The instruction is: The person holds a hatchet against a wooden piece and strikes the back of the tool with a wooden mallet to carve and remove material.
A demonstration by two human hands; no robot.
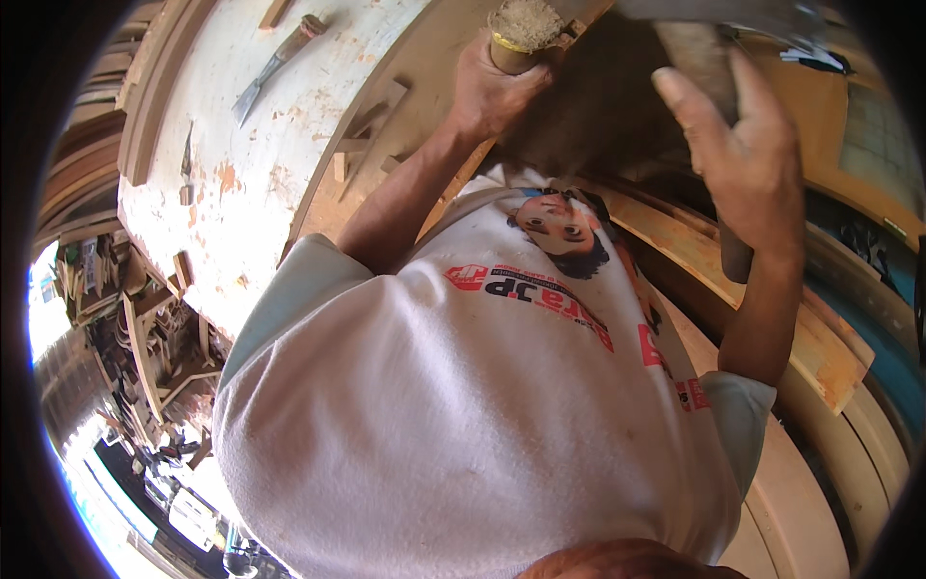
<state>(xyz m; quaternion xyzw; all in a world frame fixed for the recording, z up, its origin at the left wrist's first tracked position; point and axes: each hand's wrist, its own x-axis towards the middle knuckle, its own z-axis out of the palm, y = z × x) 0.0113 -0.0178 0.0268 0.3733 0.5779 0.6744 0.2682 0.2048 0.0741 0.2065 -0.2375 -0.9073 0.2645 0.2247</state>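
Observation:
My left hand (497, 92), at the top middle, is closed around the handle of a chisel (523, 29). The handle's butt is frayed wood with a yellow band below it, and its blade is hidden from view. At the upper right my right hand (748, 159) grips a hammer-like tool (699, 58) by its thick wooden handle, whose lower end shows below the wrist. The tool's broad grey metal head is raised at the top edge, blurred and partly cut off, to the right of the chisel and apart from it.
On the left, a worn white worktop (289, 154) carries a second chisel (275, 72) and a small pointed tool (186, 164). Small wood offcuts (371, 125) lie by my left forearm. Long planks (820, 347) run along the right. Stacked timber (92, 183) stands beyond the worktop.

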